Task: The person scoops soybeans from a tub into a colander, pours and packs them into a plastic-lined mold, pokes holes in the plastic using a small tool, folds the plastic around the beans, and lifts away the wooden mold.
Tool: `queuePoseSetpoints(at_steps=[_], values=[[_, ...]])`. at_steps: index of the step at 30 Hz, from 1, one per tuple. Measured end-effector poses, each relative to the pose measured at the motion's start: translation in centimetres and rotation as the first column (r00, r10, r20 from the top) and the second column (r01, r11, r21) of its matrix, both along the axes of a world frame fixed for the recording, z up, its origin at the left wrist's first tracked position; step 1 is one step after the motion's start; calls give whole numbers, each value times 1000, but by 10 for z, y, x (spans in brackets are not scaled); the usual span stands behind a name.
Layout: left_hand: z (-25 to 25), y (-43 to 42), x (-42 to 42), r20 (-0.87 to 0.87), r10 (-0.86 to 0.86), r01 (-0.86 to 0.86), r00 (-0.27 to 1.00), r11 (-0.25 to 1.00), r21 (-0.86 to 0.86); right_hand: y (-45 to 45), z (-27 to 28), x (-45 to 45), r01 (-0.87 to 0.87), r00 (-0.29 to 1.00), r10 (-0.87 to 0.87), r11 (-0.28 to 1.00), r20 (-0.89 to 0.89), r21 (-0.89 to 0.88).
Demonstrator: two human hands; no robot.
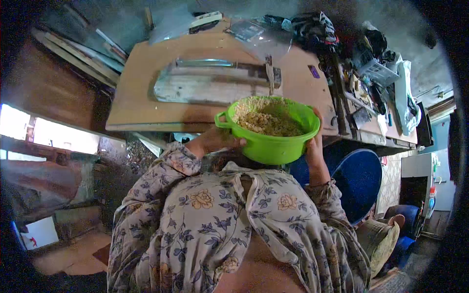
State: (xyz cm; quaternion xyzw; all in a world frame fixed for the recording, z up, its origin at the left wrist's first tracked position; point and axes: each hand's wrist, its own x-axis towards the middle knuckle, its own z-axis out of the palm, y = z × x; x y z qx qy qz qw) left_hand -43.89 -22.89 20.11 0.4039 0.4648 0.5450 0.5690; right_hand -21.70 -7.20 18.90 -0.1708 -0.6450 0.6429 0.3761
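Observation:
A green plastic basin [273, 150] with side handles is held up in front of my chest, close to the table's front edge. Inside lies a pale yellow, crumbly grain-like mixture [266, 122], some of it stuck to the far inner wall. My left hand [217, 140] grips the basin from the left, under its handle, with the thumb against the outer wall. On the right side, my right hand [315, 139] is closed around the rim and wall; some of its fingers are hidden behind the basin.
Behind the basin is a tan table [141, 93] bearing a worn wooden board [195, 85] and a stick [269, 73]. Plastic bags and dark cloth [312, 29] lie at its back. A cluttered bench [361, 97] stands to the right, above a blue barrel [359, 183] and a sack [378, 241].

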Motion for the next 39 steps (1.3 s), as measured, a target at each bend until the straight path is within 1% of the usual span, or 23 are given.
queuePoseSetpoints(at_steps=[1,2,4,5,8,9,11,14,17,20,22,23,24,25,26,28,30,32,33,35,36,38,39], values=[[2,10,-8,44,-17,13,999,997,81,10,-8,-7,22,999,-23,998,22,51],[4,14,-18,43,-20,17,999,997,69,14,-8,-14,26,999,-26,999,22,39],[10,23,-39,-86,-91,78,992,986,-145,22,-4,-30,35,995,-40,998,87,56],[10,28,-46,-83,-90,77,992,986,-146,25,-2,-39,66,994,-75,992,75,111],[2,40,-59,36,-54,60,998,981,-184,36,-3,-57,67,997,-69,996,40,54],[0,46,-62,14,-52,53,999,994,-95,40,-3,-60,69,996,-71,996,49,47],[-1,51,-68,2,-55,55,998,998,-16,45,-1,-65,46,993,-47,999,112,12],[1,54,-78,-64,-48,40,997,992,-120,46,1,-75,59,991,-54,998,124,-37],[-10,60,-94,-18,-64,63,998,995,-75,40,2,-83,136,970,-130,991,204,-16],[-7,56,-104,19,-133,134,991,966,-223,33,3,-94,154,982,-144,985,123,-82],[-10,58,-107,175,-23,73,984,955,-286,35,2,-97,194,966,-184,980,180,-38],[-2,61,-109,180,-34,84,983,957,-278,36,4,-100,202,966,-200,979,166,5],[9,61,-111,187,-33,69,982,980,-187,36,5,-102,210,965,-214,977,155,42],[21,62,-113,196,-34,53,980,994,-94,33,14,-107,250,958,-239,967,161,-51],[26,65,-118,194,-70,84,979,995,-61,35,18,-111,260,954,-248,964,169,-53],[24,70,-129,242,-163,203,956,967,-151,33,21,-118,303,914,-230,934,333,-188],[17,76,-135,256,-182,236,950,951,-200,33,4,-117,317,918,-311,948,247,17],[20,72,-137,300,-190,262,935,939,-223,23,15,-120,317,925,-276,939,262,-130],[19,73,-138,310,-194,271,931,935,-227,21,12,-117,328,919,-282,935,275,-137],[14,76,-144,309,-203,285,929,925,-250,33,8,-120,306,897,-299,951,326,31],[10,75,-146,309,-197,284,931,921,-268,32,12,-123,304,898,-298,952,325,34],[10,74,-152,304,-175,269,936,915,-301,29,29,-134,326,922,-311,945,229,-27],[14,73,-153,295,-154,250,943,913,-323,27,36,-139,323,925,-317,946,208,8]])
